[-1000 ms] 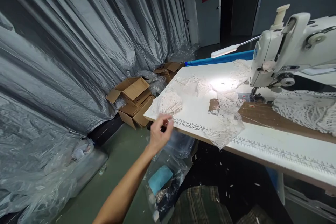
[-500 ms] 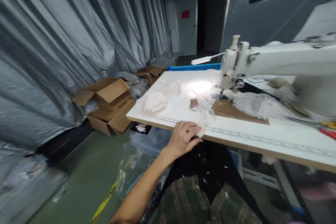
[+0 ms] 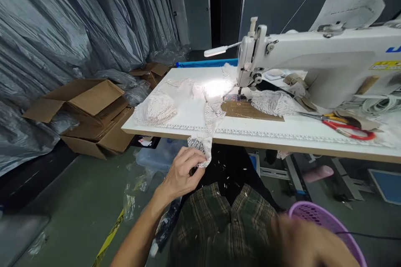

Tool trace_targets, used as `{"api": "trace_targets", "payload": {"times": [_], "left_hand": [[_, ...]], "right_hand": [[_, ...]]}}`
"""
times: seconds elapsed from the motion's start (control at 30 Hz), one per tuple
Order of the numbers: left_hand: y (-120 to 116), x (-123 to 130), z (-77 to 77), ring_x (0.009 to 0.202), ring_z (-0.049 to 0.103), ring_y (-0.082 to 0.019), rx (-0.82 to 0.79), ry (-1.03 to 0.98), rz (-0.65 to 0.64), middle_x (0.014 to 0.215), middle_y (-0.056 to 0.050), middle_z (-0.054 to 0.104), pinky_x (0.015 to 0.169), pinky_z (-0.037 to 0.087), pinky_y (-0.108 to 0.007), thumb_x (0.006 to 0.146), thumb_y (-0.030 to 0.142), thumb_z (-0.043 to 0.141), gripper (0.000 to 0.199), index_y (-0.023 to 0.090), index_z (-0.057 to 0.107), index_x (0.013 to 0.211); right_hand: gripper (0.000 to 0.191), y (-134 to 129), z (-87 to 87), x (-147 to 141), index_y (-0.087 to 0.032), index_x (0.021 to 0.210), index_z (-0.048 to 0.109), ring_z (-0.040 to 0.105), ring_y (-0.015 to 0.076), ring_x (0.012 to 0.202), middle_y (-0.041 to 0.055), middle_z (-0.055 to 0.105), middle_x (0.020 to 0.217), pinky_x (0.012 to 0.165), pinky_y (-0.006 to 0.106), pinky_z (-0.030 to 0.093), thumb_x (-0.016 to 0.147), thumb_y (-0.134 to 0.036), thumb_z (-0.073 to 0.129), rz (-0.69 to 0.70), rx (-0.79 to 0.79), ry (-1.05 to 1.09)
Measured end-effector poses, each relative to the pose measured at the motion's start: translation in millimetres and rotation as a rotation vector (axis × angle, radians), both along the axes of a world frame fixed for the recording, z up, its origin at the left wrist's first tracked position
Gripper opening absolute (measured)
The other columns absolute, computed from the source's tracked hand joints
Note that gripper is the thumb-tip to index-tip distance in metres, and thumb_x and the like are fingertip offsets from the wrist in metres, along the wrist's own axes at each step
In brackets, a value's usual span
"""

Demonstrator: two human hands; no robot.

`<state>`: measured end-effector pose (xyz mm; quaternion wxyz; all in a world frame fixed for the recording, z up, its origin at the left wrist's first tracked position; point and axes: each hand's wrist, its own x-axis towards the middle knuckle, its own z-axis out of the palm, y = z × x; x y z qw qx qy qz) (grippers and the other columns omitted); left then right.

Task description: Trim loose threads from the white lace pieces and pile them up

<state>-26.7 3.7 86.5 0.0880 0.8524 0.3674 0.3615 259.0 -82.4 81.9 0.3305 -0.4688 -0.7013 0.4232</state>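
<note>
White lace fabric runs across the white table and hangs over its front edge. My left hand pinches the lower end of this lace just in front of the edge. At the lower right, my right hand is smeared by motion, low beside the plaid shirt, and its fingers cannot be made out. A pile of lace pieces lies on the table's left part. Under the needle area of the white sewing machine is a brown panel, with another lace piece to its right.
Red-handled scissors lie on the table's right side. A purple basket stands on the floor at the lower right. Open cardboard boxes are at the left. A small lamp shines beside the machine head.
The view has shifted right. My left hand has drawn the lace end off the table edge towards my body. My right hand has come into view at the lower right, blurred.
</note>
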Motion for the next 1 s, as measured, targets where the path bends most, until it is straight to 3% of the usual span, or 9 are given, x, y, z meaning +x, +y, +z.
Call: {"api": "trace_targets", "payload": {"times": [0.1,0.27,0.37,0.47,0.6,0.7,0.8,0.9,1.0], "left_hand": [[-33,-2,-5.2,0.077,0.062,-0.017,-0.121,-0.043,-0.080,0.082,-0.004,0.068,0.074,0.045,-0.034,0.085,0.012,0.056,0.010,0.020,0.059,0.083],[-57,10,-34.3,0.077,0.064,-0.017,-0.150,0.004,-0.116,0.084,-0.004,0.070,0.073,0.045,-0.034,0.086,0.012,0.055,0.010,0.020,0.061,0.085],[-54,20,-49.7,0.077,0.064,-0.016,-0.090,0.132,-0.117,0.087,-0.004,0.071,0.074,0.043,-0.034,0.088,0.012,0.054,0.012,0.019,0.063,0.088],[-46,26,-56.6,0.077,0.063,-0.015,-0.090,0.193,-0.173,0.088,-0.004,0.070,0.078,0.042,-0.034,0.090,0.015,0.055,0.010,0.019,0.065,0.090],[-22,24,-61.1,0.086,0.063,-0.021,-0.166,-0.026,-0.136,0.091,-0.007,0.067,0.086,0.044,-0.039,0.077,0.048,0.072,0.031,0.018,0.064,0.083],[5,21,-66.3,0.105,0.059,-0.026,-0.355,-0.225,-0.030,0.110,-0.012,0.062,0.093,0.045,-0.042,0.079,0.050,0.068,0.040,0.017,0.065,0.100],[24,25,-74.3,0.117,0.056,-0.027,-0.601,-0.320,-0.176,0.122,-0.013,0.060,0.100,0.043,-0.041,0.082,0.045,0.066,0.045,0.016,0.062,0.116],[29,32,-81.9,0.100,0.064,-0.024,-0.870,-0.422,-0.305,0.106,-0.011,0.069,0.089,0.049,-0.034,0.079,0.045,0.069,0.049,0.014,0.064,0.117],[23,36,-83.8,0.077,0.065,-0.018,-1.026,-0.524,-0.225,0.089,-0.008,0.071,0.071,0.051,-0.027,0.076,0.042,0.074,0.042,0.012,0.069,0.104]], "right_hand": [[0.047,34,-17.4,-29,-0.022,0.071,0.069,0.054,0.0121,0.040,-0.0020,0.057,0.046,0.044,0.023,0.044,0.090,-0.060,0.050,0.098,-0.122,0.046],[0.057,61,-57.5,-72,-0.016,0.062,0.063,0.044,0.0087,0.039,0.0007,0.059,0.051,0.038,0.022,0.031,0.089,-0.063,0.046,0.033,-0.309,0.259],[0.053,63,-67.5,-81,-0.016,0.065,0.061,0.035,0.0068,0.037,-0.0054,0.044,0.042,0.038,0.021,0.027,0.083,-0.065,0.054,-0.079,-0.355,0.368],[0.049,66,-69.5,-81,-0.016,0.073,0.063,0.041,0.0076,0.045,-0.0039,0.052,0.053,0.043,0.021,0.034,0.067,-0.064,0.071,-0.188,-0.354,0.389],[0.047,70,-72.3,-74,-0.015,0.075,0.066,0.044,0.0090,0.052,-0.0008,0.058,0.062,0.048,0.023,0.038,0.064,-0.060,0.075,-0.195,-0.352,0.368],[0.042,69,-74.8,-70,-0.015,0.078,0.067,0.044,0.0096,0.054,-0.0005,0.057,0.064,0.050,0.023,0.037,0.068,-0.055,0.075,-0.160,-0.324,0.358],[0.038,68,-75.9,-67,-0.016,0.079,0.068,0.042,0.0095,0.054,-0.0012,0.055,0.062,0.049,0.023,0.034,0.073,-0.053,0.072,-0.119,-0.297,0.340],[0.037,69,-76.1,-64,-0.015,0.079,0.067,0.037,0.0085,0.052,-0.0023,0.051,0.060,0.047,0.023,0.031,0.078,-0.052,0.069,-0.093,-0.264,0.301],[0.036,72,-76.1,-57,-0.015,0.081,0.067,0.038,0.0088,0.053,-0.0015,0.054,0.064,0.049,0.023,0.031,0.082,-0.051,0.065,-0.067,-0.207,0.239]]}}
